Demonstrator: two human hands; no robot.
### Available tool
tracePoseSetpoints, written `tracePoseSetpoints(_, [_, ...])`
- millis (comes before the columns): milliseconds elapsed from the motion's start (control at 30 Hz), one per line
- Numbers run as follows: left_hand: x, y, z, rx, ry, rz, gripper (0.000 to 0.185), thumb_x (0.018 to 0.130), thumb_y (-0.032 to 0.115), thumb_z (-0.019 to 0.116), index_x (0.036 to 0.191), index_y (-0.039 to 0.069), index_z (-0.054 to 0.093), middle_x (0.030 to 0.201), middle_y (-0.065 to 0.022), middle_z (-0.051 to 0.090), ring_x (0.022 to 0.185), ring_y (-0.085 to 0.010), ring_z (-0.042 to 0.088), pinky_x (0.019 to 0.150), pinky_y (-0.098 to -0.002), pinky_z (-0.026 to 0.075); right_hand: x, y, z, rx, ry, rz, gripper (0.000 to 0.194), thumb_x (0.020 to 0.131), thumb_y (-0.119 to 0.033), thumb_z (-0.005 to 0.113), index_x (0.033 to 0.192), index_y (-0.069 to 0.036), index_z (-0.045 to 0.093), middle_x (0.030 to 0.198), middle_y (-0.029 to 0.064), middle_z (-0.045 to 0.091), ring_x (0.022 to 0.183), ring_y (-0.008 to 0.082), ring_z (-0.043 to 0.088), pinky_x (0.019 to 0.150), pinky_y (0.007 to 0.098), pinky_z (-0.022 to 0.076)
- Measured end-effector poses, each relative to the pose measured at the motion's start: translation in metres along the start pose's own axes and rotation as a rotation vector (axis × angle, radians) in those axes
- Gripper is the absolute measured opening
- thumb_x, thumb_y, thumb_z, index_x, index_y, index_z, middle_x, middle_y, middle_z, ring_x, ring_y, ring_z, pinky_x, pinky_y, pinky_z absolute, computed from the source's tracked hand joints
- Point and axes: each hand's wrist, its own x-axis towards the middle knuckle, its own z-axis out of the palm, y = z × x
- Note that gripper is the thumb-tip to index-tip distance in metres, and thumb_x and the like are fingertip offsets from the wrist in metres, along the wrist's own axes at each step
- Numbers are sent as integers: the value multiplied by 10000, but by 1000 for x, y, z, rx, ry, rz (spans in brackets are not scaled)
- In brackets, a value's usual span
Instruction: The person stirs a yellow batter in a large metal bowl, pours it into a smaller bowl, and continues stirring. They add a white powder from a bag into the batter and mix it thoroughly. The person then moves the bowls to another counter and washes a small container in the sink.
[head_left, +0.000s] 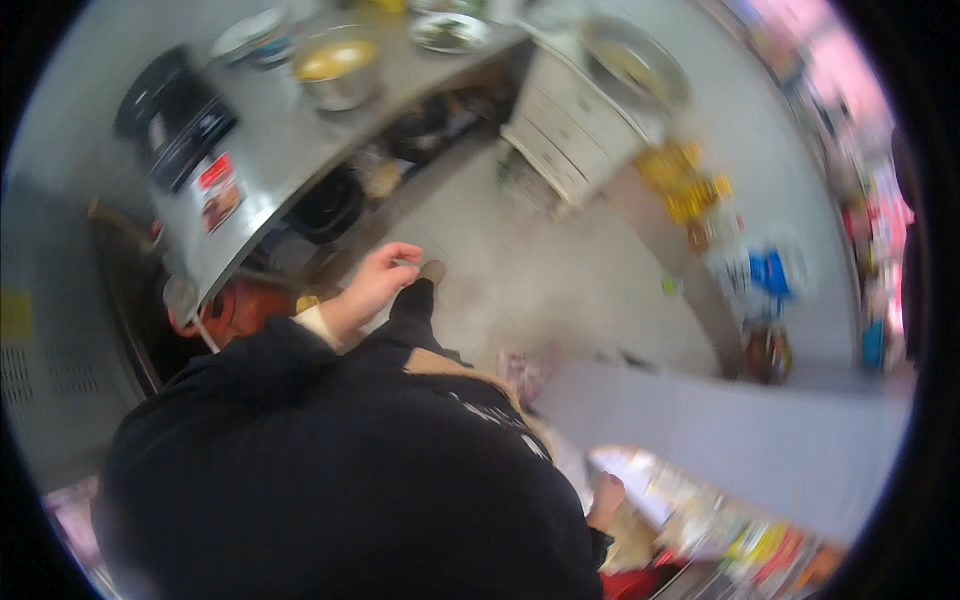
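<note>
My left hand (373, 289) hangs in front of my body above the floor, fingers loosely bent and nothing in them. Past its fingertips, the tip of one shoe (433, 271) shows under a dark trouser leg (413, 307). My right hand (607, 496) is low at my right side, small and blurred. Its fingers look curled, but whether they hold anything I cannot tell. Close by it are a grey-white panel (712, 435) and several blurred packages (765, 551).
A metal counter (281, 124) carries a black appliance (180, 116), a metal pot (341, 75) with yellow contents and a plate (450, 34). A white drawer cabinet (566, 124) supports a large metal basin (637, 64). Yellow bottles (679, 184) stand along the right wall.
</note>
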Motion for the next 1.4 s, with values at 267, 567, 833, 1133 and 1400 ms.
tracePoseSetpoints(267, [135,18,-120,-817,383,-219,589,867,167,553,1398,102,305,1238,-109,507,1055,-268,520,855,-408,447,-70,-553,146,-84,-193,-1267,254,852,-112,630,1094,-49,670,781,86,631,671,171,570,650,299,477])
tracePoseSetpoints(567, [262,88,-203,-1117,407,-52,751,817,122,626,1378,157,128,1275,-176,403,1180,-392,450,922,-594,420,-249,-919,421,-690,-705,-2085,290,788,-144,631,1064,-71,680,973,175,678,919,340,646,825,421,505])
tracePoseSetpoints(833, [304,107,-189,-1260,643,-99,721,838,28,534,1382,197,93,1297,-157,425,980,-359,609,873,-540,484,-271,-962,477,-1098,-916,-2466,149,791,-237,676,808,-89,694,819,138,668,815,341,637,746,432,507])
tracePoseSetpoints(1133, [329,116,-164,-1277,888,-18,1013,816,-22,511,1444,149,-265,1333,-242,410,999,-358,616,882,-484,483,-269,-1025,433,-775,-796,-2996,86,759,-153,677,801,-79,691,879,75,664,979,290,588,804,401,470])
tracePoseSetpoints(1400, [345,127,-142,-1314,1039,44,1018,803,-39,514,1453,134,-249,1316,-241,416,970,-359,612,832,-481,504,-248,-1005,466,-1924,21,-3175,170,763,-142,581,843,-140,731,880,37,705,1003,179,624,852,332,424])
